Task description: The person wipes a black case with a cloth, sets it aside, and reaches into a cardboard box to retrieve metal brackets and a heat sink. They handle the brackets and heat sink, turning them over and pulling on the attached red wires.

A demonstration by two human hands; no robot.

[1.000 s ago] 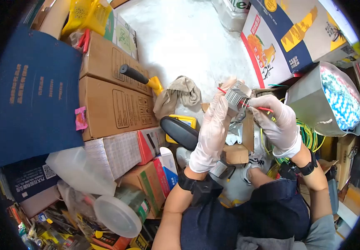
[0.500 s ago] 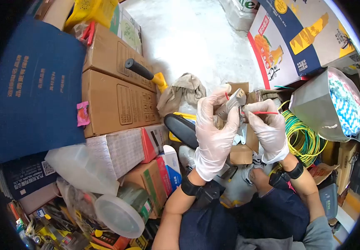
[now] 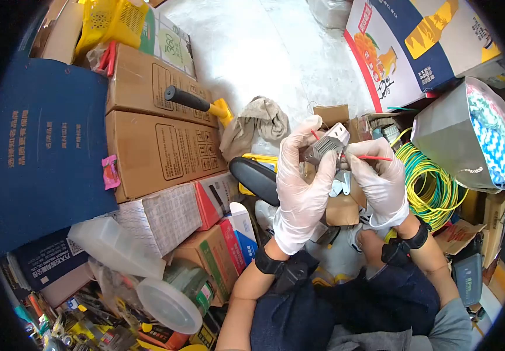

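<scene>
Cluttered floor, cardboard boxes (image 3: 159, 149) stacked left, green-yellow wire coil (image 3: 425, 187) right. Left hand (image 3: 302, 181) grips a small grey ribbed part (image 3: 324, 145) at chest height; right hand (image 3: 381, 184) pinches a red wire (image 3: 375, 157), seemingly against it.

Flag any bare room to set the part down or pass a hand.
One free patch: the pale floor, bordered by cardboard boxes left, the printed carton right, the rag below. Crowded: wire coil and grey bag far right; small boxes and plastic tub lower left. Left hand holds the grey part, right hand the red wire.
</scene>
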